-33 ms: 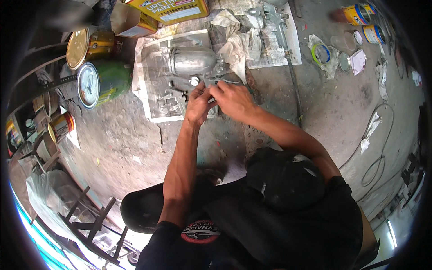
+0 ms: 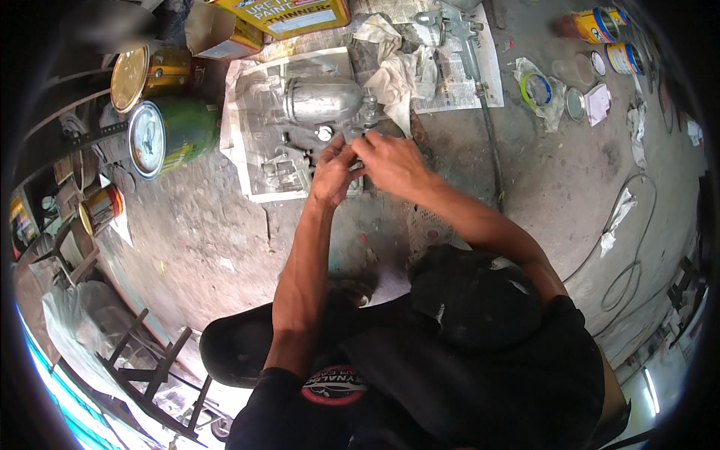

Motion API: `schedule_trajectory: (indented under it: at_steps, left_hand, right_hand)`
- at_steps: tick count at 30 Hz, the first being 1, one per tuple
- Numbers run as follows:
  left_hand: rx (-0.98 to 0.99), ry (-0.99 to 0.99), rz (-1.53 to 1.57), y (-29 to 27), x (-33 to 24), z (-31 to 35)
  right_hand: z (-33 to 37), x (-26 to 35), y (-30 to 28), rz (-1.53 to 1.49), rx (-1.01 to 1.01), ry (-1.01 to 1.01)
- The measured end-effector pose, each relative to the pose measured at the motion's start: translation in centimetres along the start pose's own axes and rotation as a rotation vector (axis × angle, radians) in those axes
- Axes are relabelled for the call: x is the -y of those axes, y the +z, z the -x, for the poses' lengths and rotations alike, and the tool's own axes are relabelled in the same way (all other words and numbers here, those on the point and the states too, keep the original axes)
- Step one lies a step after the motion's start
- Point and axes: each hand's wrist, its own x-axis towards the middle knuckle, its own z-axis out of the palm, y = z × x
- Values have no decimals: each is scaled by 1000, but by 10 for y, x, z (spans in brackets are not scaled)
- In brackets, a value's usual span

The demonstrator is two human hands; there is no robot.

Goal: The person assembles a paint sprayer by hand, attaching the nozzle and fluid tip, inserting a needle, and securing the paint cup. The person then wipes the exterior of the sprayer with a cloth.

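Note:
A silver spray gun cup (image 2: 322, 100) lies on its side on newspaper (image 2: 244, 127), a metal fitting (image 2: 369, 112) at its right end. Just below it, my left hand (image 2: 333, 172) and my right hand (image 2: 393, 161) meet with fingers pinched together. Both are closed around something small, which the fingers cover. A round white-faced gauge (image 2: 324, 133) sits beside my left fingertips. Several small metal parts (image 2: 285, 165) rest on the newspaper to the left of that hand.
Crumpled cloth (image 2: 397, 79) and a second spray gun (image 2: 466, 52) with a hose (image 2: 489, 142) lie to the right. Green (image 2: 184, 135) and gold (image 2: 161, 71) paint cans stand left, a thinner tin (image 2: 300, 19) at the far side. A plastic cup (image 2: 574, 71) is further right.
My right hand has turned slightly, and the lever that showed beside its fingers is now mostly covered. The silver cup has shifted a little to the right.

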Motion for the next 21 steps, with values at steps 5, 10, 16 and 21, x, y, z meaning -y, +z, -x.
schedule_trajectory:
  at_steps: [5, 10, 16, 21]
  left_hand:
    - [-69, 1, -8, 4, 7, -6]
    - [-50, -35, -188, -20, 2, -18]
    - [-41, -41, -217, -24, 6, -12]
    - [-19, -1, -379, -1, -18, -4]
  right_hand:
    - [-11, -17, -49, -331, 364, 343]
    - [6, -43, -42, -320, 240, 450]
    - [1, -33, -22, -257, 154, 429]
    - [1, -36, -8, -405, 119, 403]
